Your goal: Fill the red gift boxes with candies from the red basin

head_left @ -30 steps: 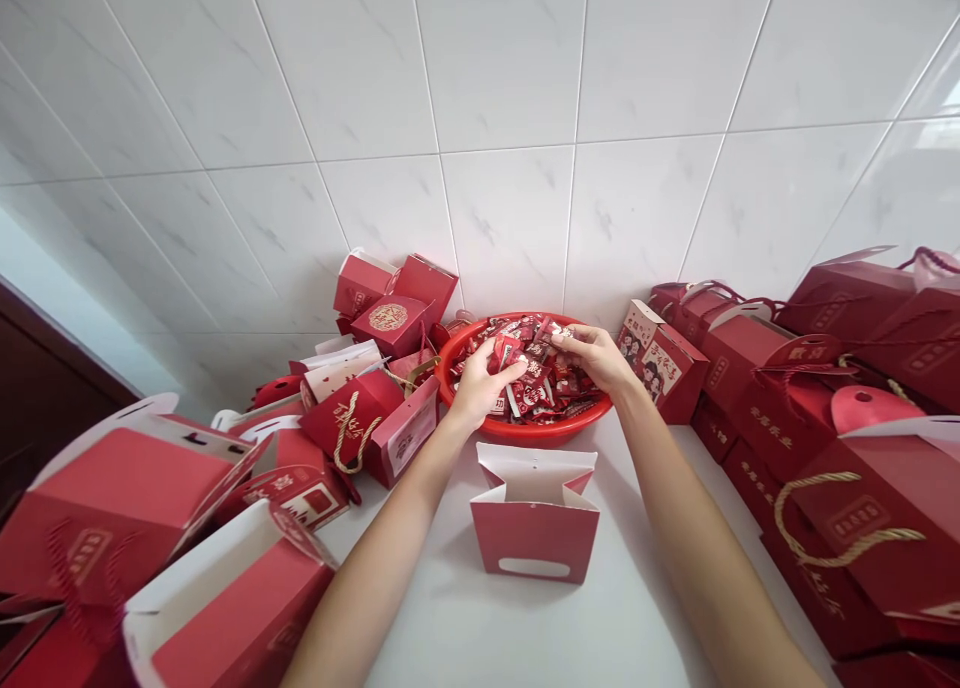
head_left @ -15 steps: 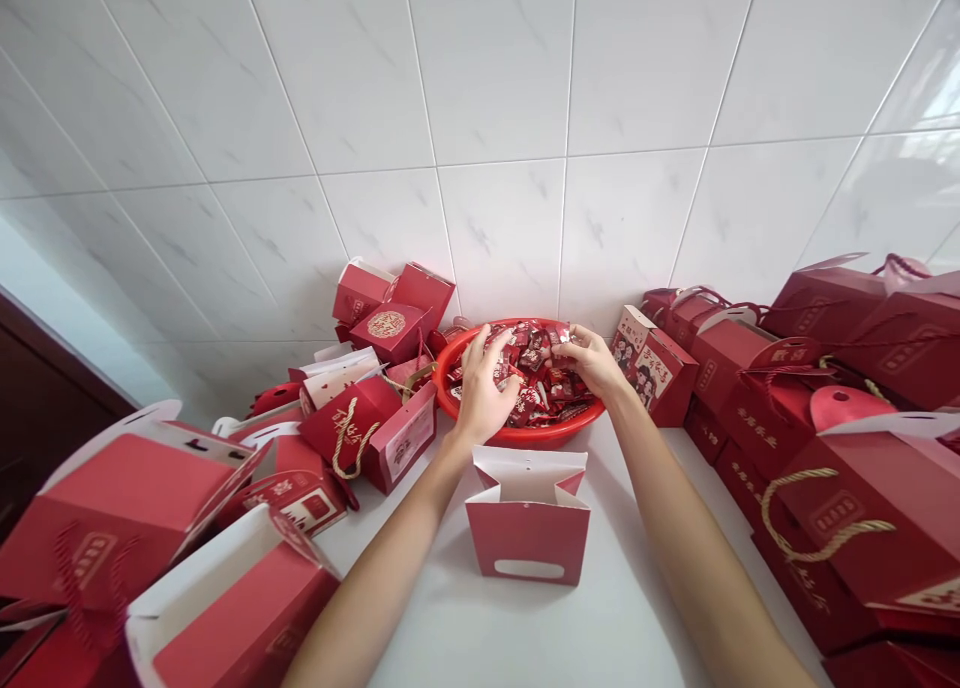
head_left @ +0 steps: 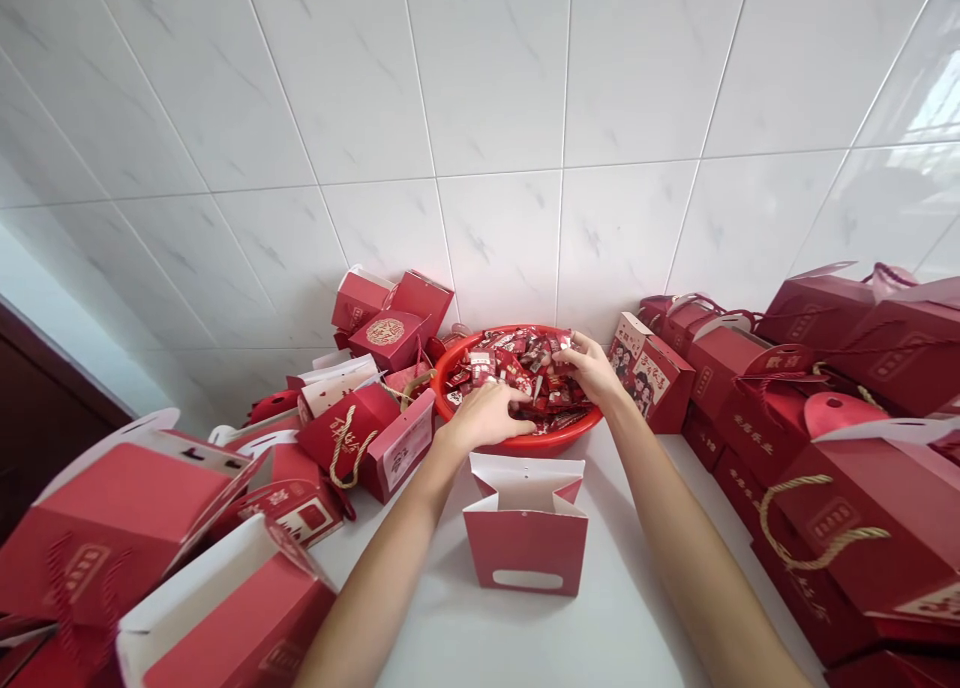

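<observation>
A red plastic basin (head_left: 517, 445) full of small red wrapped candies (head_left: 517, 368) stands against the wall. My left hand (head_left: 487, 415) reaches over its near left side, palm down, thumb and fingers apart, touching the candies; some fingertips are hard to see. At the right side of the basin, my right hand (head_left: 592, 368) has its fingers bent around a red wrapped candy (head_left: 561, 341). Between my forearms an open red paper gift box (head_left: 525, 548) stands upright on the white table, with its white inside showing and a pale oval on its front.
On the left are piled several red gift boxes (head_left: 135, 498), some with gold rope handles. More red boxes (head_left: 840, 498) are stacked along the right. A box with printed figures (head_left: 641, 373) stands beside the basin. White tiles (head_left: 495, 238) cover the wall behind.
My left hand has come down and nearer to me over the candies, uncovering those at the basin's left side. My right hand stays nearly in place. The view has tilted slightly.
</observation>
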`<state>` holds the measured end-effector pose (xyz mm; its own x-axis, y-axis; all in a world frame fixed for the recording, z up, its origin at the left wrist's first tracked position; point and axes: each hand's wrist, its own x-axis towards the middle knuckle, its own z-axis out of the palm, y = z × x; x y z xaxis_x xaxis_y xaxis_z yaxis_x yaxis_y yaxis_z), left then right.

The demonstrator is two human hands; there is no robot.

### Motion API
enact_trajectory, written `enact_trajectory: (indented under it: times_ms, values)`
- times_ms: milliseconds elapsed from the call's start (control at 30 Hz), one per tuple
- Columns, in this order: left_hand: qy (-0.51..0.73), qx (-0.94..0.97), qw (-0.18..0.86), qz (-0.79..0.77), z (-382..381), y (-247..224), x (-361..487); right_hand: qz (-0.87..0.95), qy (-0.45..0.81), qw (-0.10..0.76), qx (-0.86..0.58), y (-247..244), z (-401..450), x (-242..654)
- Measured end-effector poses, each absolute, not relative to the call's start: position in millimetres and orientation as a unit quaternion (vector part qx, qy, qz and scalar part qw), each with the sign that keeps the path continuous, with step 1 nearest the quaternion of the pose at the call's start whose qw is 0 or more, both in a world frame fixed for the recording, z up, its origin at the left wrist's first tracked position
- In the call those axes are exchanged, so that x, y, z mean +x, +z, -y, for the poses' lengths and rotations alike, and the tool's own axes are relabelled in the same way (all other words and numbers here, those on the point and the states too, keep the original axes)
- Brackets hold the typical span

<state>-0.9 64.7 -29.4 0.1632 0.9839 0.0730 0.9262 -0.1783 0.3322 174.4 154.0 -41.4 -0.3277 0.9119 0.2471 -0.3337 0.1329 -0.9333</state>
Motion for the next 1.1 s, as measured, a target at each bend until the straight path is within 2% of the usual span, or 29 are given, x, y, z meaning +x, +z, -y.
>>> enact_trajectory:
  times_ms: [233, 533, 733, 1100]
  values:
    - [0.064, 0.759, 0.108, -0.638, -73.5, -30.2, -5.2, 0.552, 0.597, 0.518, -0.265, -41.7, -153.3, 173.2]
    - [0.036, 0.780, 0.127, -0.612, -81.8, -34.3, 9.9, 0.563, 0.592, 0.514, -0.261, -43.4, -155.1, 171.5]
    - [0.007, 0.778, 0.074, -0.623, -88.9, -35.3, 24.0, 0.564, 0.590, 0.512, -0.268, -43.2, -153.3, 171.2]
    - [0.033, 0.766, 0.063, -0.639, -87.0, -42.2, 25.3, 0.567, 0.593, 0.510, -0.259, -44.6, -152.2, 171.0]
